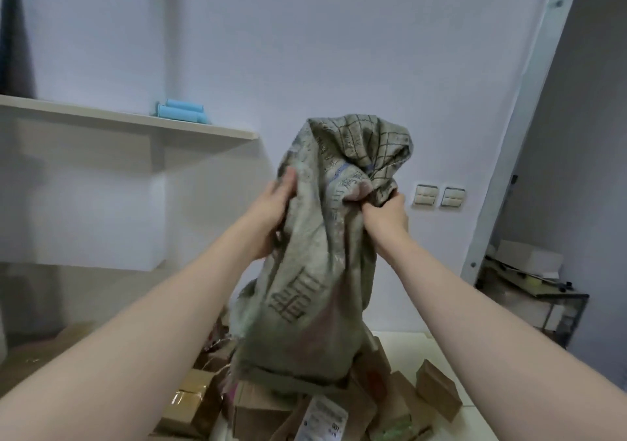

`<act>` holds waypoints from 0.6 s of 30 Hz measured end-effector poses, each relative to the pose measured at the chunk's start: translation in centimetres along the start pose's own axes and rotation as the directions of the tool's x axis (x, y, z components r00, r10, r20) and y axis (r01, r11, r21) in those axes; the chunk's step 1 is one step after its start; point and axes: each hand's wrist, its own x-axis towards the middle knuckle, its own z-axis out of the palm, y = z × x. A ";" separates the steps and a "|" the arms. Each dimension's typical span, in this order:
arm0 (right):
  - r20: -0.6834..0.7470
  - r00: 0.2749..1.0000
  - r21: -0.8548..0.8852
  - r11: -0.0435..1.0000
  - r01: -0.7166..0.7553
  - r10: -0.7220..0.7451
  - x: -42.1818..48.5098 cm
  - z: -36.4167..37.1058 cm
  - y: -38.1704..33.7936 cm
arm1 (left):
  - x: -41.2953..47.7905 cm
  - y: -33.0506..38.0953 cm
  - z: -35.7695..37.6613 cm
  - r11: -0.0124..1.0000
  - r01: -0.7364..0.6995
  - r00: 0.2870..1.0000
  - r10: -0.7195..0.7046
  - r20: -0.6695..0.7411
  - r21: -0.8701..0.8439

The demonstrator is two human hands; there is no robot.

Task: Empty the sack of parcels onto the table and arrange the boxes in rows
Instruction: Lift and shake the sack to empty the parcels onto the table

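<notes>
Both hands, left hand [271,216] and right hand [385,215], grip upended woven sack [315,271] over cardboard boxes [437,389] heaped on table [451,349], wall shelf [135,120] behind.

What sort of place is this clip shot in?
Probably a small parcel-handling back room or stockroom. A printed woven sack is held over a heap of cardboard parcels on a white table, and a metal rack at the right holds more boxes.
</notes>
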 end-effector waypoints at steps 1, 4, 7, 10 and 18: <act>0.003 1.000 0.001 1.000 -0.029 0.029 -0.7 0.5 -0.1 | 0.2 -0.7 0.6 1.000 -0.024 0.999 0.023 0.037 0.014; 0.106 0.989 0.118 0.986 -0.117 0.105 -2.1 2.0 0.1 | 0.4 -3.0 2.4 0.996 -0.069 0.996 0.066 0.053 0.055; 0.279 0.943 0.403 0.869 -0.285 0.180 -2.7 2.4 -0.1 | 0.8 -4.9 2.2 0.996 0.026 0.994 -0.016 -0.112 0.085; 0.389 0.905 0.320 0.896 -0.309 0.173 -4.1 1.9 -0.5 | 1.4 -5.9 1.5 1.000 0.031 0.981 -0.030 -0.191 0.001; 0.516 0.824 0.057 0.950 -0.306 0.235 -4.5 1.0 0.7 | 0.9 -5.0 1.1 0.952 -0.267 0.946 0.229 -0.231 -0.149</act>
